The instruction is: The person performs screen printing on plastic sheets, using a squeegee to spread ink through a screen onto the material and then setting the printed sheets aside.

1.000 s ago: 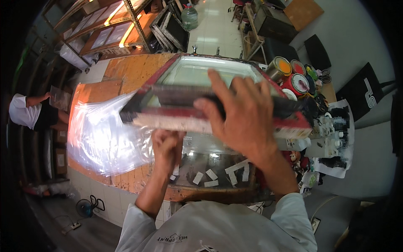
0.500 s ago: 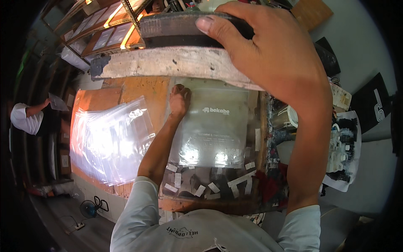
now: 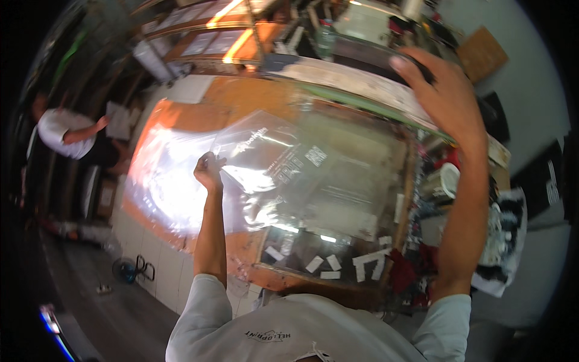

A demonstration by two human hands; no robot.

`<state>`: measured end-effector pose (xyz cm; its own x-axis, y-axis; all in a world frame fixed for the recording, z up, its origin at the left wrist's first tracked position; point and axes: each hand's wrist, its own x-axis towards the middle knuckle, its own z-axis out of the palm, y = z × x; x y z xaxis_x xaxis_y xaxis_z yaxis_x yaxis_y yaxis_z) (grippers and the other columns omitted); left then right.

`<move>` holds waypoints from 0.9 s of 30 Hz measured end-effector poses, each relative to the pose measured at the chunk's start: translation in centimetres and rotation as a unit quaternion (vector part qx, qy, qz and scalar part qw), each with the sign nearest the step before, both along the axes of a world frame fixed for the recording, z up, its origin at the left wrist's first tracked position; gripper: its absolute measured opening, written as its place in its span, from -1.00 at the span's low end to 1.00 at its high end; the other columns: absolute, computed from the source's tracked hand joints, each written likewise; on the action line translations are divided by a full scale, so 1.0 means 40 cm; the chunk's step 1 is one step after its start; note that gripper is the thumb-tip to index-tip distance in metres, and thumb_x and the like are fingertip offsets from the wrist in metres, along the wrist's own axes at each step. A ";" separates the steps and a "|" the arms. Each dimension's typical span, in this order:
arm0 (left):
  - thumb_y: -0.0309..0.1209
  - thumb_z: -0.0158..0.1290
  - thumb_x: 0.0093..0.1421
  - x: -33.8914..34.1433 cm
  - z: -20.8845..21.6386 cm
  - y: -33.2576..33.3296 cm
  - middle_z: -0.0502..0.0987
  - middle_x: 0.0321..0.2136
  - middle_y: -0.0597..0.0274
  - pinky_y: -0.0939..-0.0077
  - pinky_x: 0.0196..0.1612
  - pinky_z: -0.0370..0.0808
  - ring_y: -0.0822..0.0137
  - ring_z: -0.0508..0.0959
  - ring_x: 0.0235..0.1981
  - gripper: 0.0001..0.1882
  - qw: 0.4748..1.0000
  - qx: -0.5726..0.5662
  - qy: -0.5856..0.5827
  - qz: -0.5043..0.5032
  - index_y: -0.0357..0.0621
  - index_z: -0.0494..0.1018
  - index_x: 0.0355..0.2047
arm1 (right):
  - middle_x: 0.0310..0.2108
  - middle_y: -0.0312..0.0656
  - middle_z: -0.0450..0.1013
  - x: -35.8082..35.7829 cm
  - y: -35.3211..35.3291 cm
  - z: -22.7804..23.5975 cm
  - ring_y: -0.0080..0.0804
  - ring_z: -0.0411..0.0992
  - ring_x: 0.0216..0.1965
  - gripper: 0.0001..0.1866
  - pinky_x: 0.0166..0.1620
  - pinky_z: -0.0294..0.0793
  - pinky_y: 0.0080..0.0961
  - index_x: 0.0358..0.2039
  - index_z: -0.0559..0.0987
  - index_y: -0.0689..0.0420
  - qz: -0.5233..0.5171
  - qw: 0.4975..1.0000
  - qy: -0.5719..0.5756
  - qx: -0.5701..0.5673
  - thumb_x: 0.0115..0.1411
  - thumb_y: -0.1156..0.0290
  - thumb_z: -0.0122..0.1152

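Pinched at its edge, a clear plastic bag (image 3: 278, 158) with white print hangs from my left hand (image 3: 209, 172). The bag spans from the pile of clear bags (image 3: 172, 181) on the left to the glass-topped printing board (image 3: 356, 181). My right hand (image 3: 449, 99) is closed round a dark squeegee-like bar (image 3: 374, 58) at its right end, thumb on the near side. That bar lies along a pale, paint-stained wooden frame edge (image 3: 344, 78), which stands raised at the far side of the board. Some of the right fingers are hidden behind the bar.
White tape pieces (image 3: 330, 263) dot the board's near part. A red cloth (image 3: 403, 273) and a white tub (image 3: 445, 180) sit to its right. Racks with flat sheets (image 3: 208, 43) stand behind. At the far left another person (image 3: 69, 134) holds a sheet.
My left hand has moved left and nearer, drawing the printed bag off the board toward the pile. The raised frame and my right hand appear farther away and more to the right.
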<state>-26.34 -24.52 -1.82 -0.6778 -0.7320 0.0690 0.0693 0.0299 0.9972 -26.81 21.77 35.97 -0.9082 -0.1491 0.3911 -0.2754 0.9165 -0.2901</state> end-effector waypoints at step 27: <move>-0.01 0.08 0.35 0.250 -0.079 0.886 -0.07 0.51 -0.22 -0.50 0.43 -0.25 -0.14 -0.11 0.55 -0.26 0.638 -0.533 -0.003 -0.556 -0.05 0.23 0.44 | -0.54 -0.08 0.48 0.084 0.027 0.048 -0.30 0.43 -0.56 -0.54 -0.30 0.58 -0.17 -0.36 0.63 0.26 0.056 0.993 -0.099 -0.021 0.48 0.17 -0.05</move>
<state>-16.34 10.93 -4.97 -0.7393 0.6623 0.1215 0.6354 0.6263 0.4517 -23.45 22.84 37.89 -0.9466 -0.2411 0.2138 -0.3086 0.8694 -0.3859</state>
